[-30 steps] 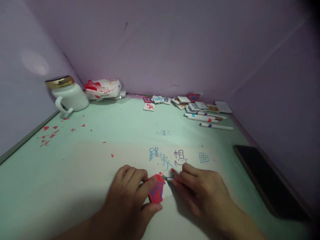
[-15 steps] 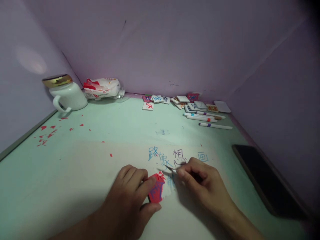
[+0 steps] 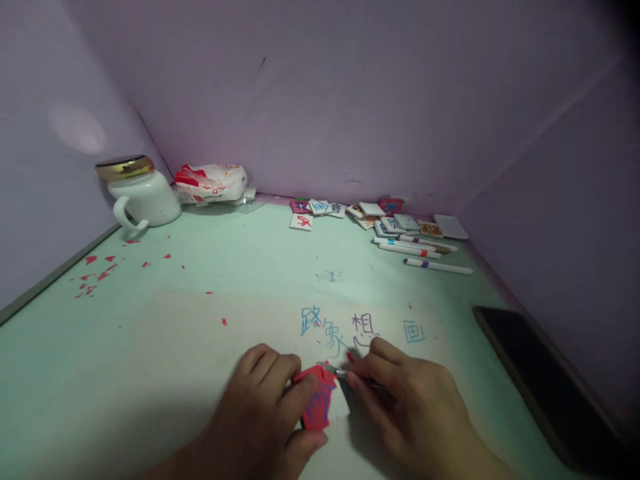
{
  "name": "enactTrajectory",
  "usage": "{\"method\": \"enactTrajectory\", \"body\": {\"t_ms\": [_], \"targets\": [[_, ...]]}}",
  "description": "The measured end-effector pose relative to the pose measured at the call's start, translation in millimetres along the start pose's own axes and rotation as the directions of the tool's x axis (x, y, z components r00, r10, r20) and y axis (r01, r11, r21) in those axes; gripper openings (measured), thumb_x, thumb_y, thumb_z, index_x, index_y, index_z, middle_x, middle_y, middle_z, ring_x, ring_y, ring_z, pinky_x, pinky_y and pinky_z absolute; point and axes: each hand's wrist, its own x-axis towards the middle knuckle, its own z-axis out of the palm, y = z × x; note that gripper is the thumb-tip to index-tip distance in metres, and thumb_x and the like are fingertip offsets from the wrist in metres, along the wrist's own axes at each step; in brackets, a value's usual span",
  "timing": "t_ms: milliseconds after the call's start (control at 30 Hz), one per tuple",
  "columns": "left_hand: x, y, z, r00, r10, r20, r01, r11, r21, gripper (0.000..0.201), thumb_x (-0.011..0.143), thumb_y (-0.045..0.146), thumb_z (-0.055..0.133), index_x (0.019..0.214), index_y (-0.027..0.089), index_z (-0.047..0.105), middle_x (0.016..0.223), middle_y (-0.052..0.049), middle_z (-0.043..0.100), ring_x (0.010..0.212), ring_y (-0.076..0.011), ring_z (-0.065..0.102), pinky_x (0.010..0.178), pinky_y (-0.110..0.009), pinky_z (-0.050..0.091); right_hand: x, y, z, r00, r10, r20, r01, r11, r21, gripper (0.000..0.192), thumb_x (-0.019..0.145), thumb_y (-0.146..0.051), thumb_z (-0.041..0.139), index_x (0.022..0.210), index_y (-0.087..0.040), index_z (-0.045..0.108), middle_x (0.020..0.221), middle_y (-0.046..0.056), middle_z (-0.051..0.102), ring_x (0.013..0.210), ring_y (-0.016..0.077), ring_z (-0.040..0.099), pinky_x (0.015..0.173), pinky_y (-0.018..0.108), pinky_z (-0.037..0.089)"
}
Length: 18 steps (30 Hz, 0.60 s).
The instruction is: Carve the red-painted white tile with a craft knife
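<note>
A small red-painted tile (image 3: 320, 403) lies on the sheet of paper (image 3: 200, 333) between both hands — the left hand (image 3: 265, 410) pinches its edge, the right hand (image 3: 405, 407) grips a thin blade tool (image 3: 336, 371) touching its top corner. Markers (image 3: 425, 257) lie well beyond the right hand.

Mint table (image 3: 240, 267), paper sheet (image 3: 210, 333) with written characters lay front centre, red scraps (image 3: 95, 277) left, lidded mug (image 3: 143, 195) and bag (image 3: 213, 183) back left, tiles (image 3: 370, 215) and markers (image 3: 423, 253) back right, dark slab (image 3: 535, 380) right.
</note>
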Motion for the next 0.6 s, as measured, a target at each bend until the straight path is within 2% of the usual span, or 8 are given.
{"method": "enactTrajectory", "body": {"t_ms": [167, 333, 600], "targets": [[1.6, 0.7, -1.4, 1.0, -0.002, -0.006, 0.002, 1.0, 0.005, 0.028, 0.068, 0.02, 0.066, 0.094, 0.021, 0.057, 0.084, -0.004, 0.059, 0.072, -0.0208, 0.051, 0.071, -0.041, 0.045, 4.9, 4.7, -6.4, 0.993, -0.068, 0.097, 0.067, 0.998, 0.017, 0.025, 0.09, -0.022, 0.045, 0.082, -0.021, 0.068, 0.065, -0.001, 0.057, 0.046, 0.0116, 0.05, 0.046, 0.028, 0.029], [1.2, 1.2, -2.1, 1.0, -0.012, 0.015, 0.012, 1.0, 0.004, 0.033, 0.066, 0.017, 0.066, 0.097, 0.021, 0.057, 0.085, -0.004, 0.059, 0.072, -0.0214, 0.05, 0.071, -0.042, 0.043, 6.8, 8.6, -10.2, 0.973, -0.043, 0.226, 0.017, 0.993, 0.118, 0.024, 0.091, -0.022, 0.044, 0.081, -0.021, 0.066, 0.068, -0.001, 0.056, 0.055, 0.0118, 0.051, 0.051, 0.028, 0.03], [0.1, 4.5, -4.1, 0.998, -0.067, 0.018, 0.067, 0.998, -0.006, 0.034, 0.062, 0.016, 0.073, 0.092, 0.022, 0.06, 0.084, -0.002, 0.06, 0.073, -0.0213, 0.049, 0.073, -0.043, 0.039, 6.1, 9.0, -12.9, 0.959, -0.022, 0.283, -0.033, 0.981, 0.19, 0.023, 0.091, -0.022, 0.045, 0.074, -0.02, 0.059, 0.069, -0.002, 0.054, 0.058, 0.0107, 0.049, 0.053, 0.026, 0.032]]}}
